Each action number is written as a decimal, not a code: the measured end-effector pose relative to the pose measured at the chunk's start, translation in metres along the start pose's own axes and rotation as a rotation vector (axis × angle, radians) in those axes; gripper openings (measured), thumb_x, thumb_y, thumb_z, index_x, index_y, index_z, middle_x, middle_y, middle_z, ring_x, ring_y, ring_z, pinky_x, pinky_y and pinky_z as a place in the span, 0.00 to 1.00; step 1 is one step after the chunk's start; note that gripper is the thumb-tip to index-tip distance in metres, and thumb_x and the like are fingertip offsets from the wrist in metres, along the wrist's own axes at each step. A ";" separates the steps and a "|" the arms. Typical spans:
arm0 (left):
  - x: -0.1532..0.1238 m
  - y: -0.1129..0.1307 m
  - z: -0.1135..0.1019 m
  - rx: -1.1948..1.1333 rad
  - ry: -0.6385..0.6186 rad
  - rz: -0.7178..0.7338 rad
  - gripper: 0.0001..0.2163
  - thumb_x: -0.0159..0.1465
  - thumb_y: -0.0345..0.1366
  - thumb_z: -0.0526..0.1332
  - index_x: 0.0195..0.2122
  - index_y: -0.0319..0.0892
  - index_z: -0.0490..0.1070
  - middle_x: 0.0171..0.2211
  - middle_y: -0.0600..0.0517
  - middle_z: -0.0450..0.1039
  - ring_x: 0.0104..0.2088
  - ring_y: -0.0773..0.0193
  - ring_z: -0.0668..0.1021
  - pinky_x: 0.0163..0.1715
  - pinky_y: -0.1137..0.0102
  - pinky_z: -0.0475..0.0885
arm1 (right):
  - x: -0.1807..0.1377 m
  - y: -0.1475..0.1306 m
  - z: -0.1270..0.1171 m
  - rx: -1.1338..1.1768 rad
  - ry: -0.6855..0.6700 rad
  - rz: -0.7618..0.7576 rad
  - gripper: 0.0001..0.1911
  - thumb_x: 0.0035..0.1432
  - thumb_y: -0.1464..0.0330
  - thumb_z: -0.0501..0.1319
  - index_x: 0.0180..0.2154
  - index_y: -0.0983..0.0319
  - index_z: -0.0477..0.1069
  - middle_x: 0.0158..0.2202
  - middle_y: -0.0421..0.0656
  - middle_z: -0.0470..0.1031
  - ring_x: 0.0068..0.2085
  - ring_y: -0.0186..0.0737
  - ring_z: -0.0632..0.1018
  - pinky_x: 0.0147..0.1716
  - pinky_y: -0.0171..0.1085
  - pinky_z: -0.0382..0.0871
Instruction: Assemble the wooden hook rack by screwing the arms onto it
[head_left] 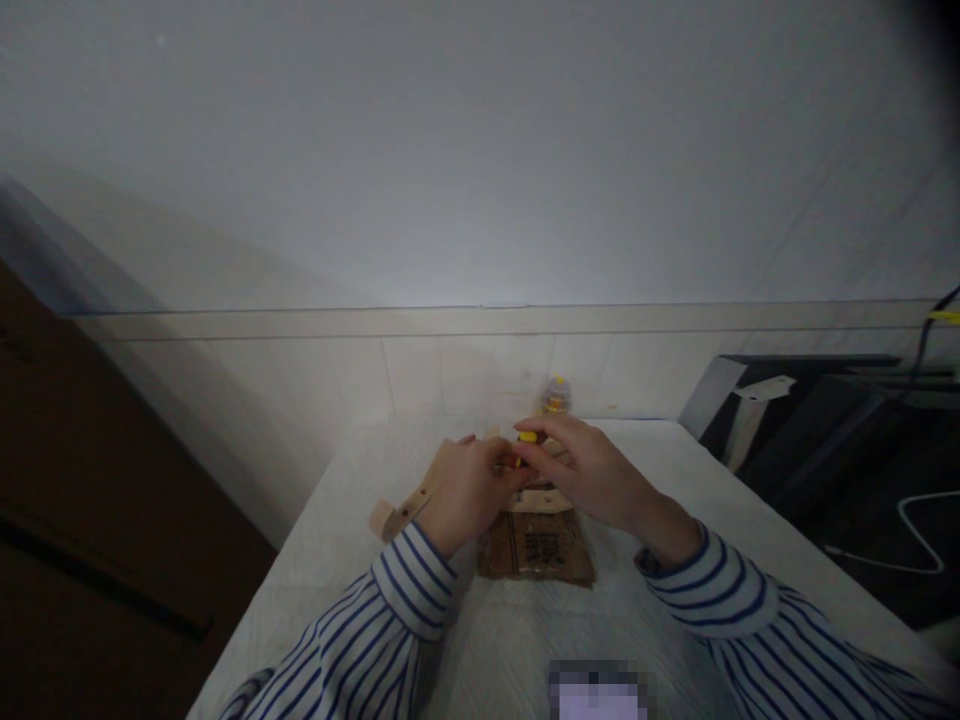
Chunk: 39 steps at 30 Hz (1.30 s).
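My right hand is closed in a pinch, its thumb and fingers at a small yellow-topped piece. Fingertip to fingertip with it, my left hand is closed near the lower end of that piece; what exactly its fingers grip is hidden. A tan strip with dark round marks comes out beneath the left hand and bends at its end. Another tan strip, with small round fittings, crosses just below my fingers. Under it lies a flat brown packet with dark printing, in shiny clear wrapping.
A small clear container with a yellow top stands behind my hands by the wall. White sheeting covers the table. Dark panels and a white cable are on the right. A pixelated patch hides something at the near edge.
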<state>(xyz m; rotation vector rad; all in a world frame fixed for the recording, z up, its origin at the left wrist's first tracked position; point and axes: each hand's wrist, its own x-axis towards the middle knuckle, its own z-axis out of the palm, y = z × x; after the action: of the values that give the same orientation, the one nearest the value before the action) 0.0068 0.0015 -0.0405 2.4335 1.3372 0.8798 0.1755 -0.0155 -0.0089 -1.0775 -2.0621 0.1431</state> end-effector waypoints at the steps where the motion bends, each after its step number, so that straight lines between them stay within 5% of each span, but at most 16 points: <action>1: 0.000 0.000 0.000 0.000 0.001 0.001 0.13 0.63 0.48 0.59 0.36 0.45 0.76 0.31 0.52 0.79 0.33 0.60 0.78 0.51 0.60 0.64 | 0.000 0.000 -0.002 0.013 -0.011 -0.002 0.13 0.61 0.64 0.57 0.45 0.61 0.73 0.43 0.48 0.79 0.45 0.45 0.79 0.45 0.46 0.72; 4: 0.000 -0.001 0.000 -0.003 -0.002 -0.001 0.12 0.63 0.48 0.60 0.34 0.45 0.76 0.28 0.54 0.78 0.31 0.61 0.77 0.52 0.59 0.63 | -0.001 0.000 -0.008 0.049 -0.031 -0.005 0.17 0.62 0.65 0.55 0.51 0.62 0.71 0.48 0.50 0.77 0.49 0.46 0.77 0.49 0.48 0.71; 27: 0.000 0.000 -0.006 -0.127 -0.106 -0.025 0.13 0.64 0.45 0.57 0.40 0.45 0.78 0.35 0.50 0.80 0.36 0.59 0.79 0.39 0.68 0.71 | -0.001 0.003 -0.005 0.015 0.000 -0.034 0.11 0.60 0.70 0.57 0.42 0.62 0.75 0.39 0.46 0.80 0.40 0.42 0.80 0.40 0.41 0.74; 39: 0.001 0.005 -0.008 -0.119 -0.130 -0.031 0.13 0.64 0.44 0.57 0.40 0.46 0.78 0.35 0.51 0.80 0.36 0.59 0.79 0.41 0.67 0.71 | -0.002 0.003 -0.008 -0.084 -0.002 -0.079 0.09 0.62 0.68 0.56 0.40 0.61 0.74 0.37 0.46 0.80 0.39 0.43 0.79 0.39 0.42 0.72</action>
<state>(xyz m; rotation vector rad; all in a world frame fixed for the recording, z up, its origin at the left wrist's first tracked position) 0.0056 -0.0014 -0.0312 2.3301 1.2374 0.7564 0.1833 -0.0170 -0.0054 -1.0439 -2.1249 0.0176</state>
